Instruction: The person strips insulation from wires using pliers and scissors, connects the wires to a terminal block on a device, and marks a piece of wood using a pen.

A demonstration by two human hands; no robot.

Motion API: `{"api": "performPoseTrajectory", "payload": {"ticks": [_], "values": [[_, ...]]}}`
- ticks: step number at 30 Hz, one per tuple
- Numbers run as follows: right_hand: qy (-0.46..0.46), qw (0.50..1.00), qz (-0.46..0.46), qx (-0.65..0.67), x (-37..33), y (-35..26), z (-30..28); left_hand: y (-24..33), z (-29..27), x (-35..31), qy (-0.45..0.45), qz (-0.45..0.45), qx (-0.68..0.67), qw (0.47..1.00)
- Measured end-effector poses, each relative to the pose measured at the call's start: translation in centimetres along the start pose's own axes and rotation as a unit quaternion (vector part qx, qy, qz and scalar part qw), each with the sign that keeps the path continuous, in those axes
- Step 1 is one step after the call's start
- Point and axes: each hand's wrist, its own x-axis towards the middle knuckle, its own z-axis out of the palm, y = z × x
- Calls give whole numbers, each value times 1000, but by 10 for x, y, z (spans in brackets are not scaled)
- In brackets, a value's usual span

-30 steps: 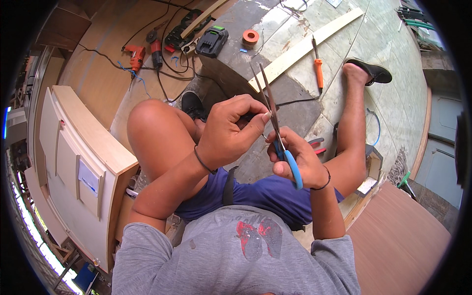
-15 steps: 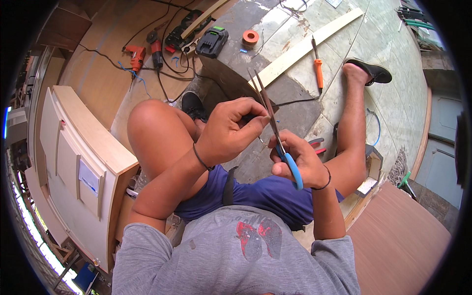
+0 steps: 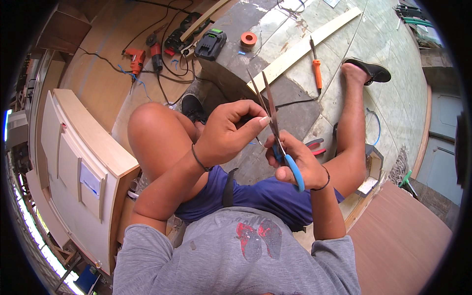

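Note:
My right hand (image 3: 302,162) grips a pair of scissors (image 3: 294,172) by their blue handles. Their long metal blades point up and away from me, spread apart at the tips. Thumb and forefinger of my left hand (image 3: 233,130) are pinched together right beside the blades. A thin wire (image 3: 258,141) pokes out below those fingers; the part inside the pinch is hidden. On the floor past my right hand lie red-handled pliers (image 3: 315,146).
A soldering iron (image 3: 317,69) with an orange handle lies by a long pale wood strip (image 3: 305,49). Beyond my hands sit a roll of solder or tape (image 3: 249,39), a black battery pack (image 3: 211,44) and an orange drill (image 3: 135,60). A white cabinet (image 3: 73,167) stands at left.
The scissor blades have parted wider, and the fingers of my right hand have shifted on the handles. My left hand keeps its pinch in nearly the same place.

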Motion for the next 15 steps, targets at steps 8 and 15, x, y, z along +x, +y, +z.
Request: {"api": "performPoseTrajectory", "payload": {"ticks": [8,15], "values": [[20,997,-17,-67,0,9,-7,0,-2,1,-13,-15,3,1000],[14,999,10,-47,0,5,-1,1,-4,2,-13,-29,-24,999]]}}
